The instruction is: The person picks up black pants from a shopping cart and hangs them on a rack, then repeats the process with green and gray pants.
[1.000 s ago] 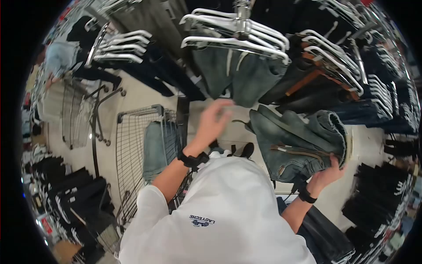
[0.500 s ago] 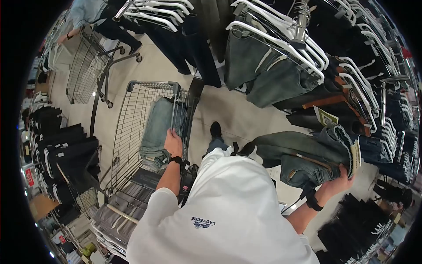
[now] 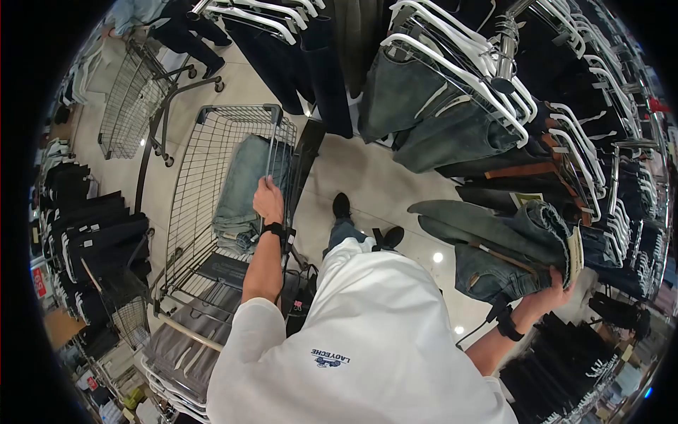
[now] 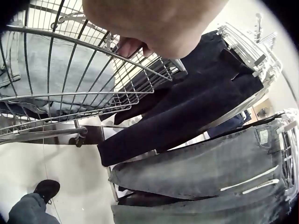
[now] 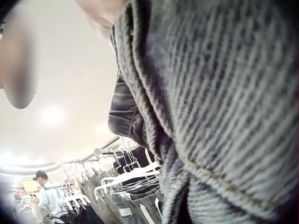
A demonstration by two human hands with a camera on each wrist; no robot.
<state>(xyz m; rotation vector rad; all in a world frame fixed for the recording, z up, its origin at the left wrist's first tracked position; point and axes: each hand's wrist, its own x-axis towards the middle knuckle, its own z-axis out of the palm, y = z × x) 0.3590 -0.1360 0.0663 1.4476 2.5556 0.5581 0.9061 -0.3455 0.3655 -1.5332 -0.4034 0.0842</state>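
Observation:
My left hand grips the top side rail of a wire shopping cart; in the left wrist view its fingers curl at the rim wire. Inside the cart lies a folded stack of light blue jeans, also seen through the mesh as pale denim. On the right, my right hand holds a pair of grey-blue jeans by the waistband, the thumb on top and the legs trailing inward. Close-up ribbed denim fills much of the right wrist view.
Racks of trousers on white hangers stand ahead and to the right. Grey garments lie across the cart's near end. Another cart and a person are at the far left. Dark folded trousers hang at the left.
My left hand came down from in front of the racks to the cart's rail and took hold of it. The view has turned toward the left. My right hand keeps the jeans.

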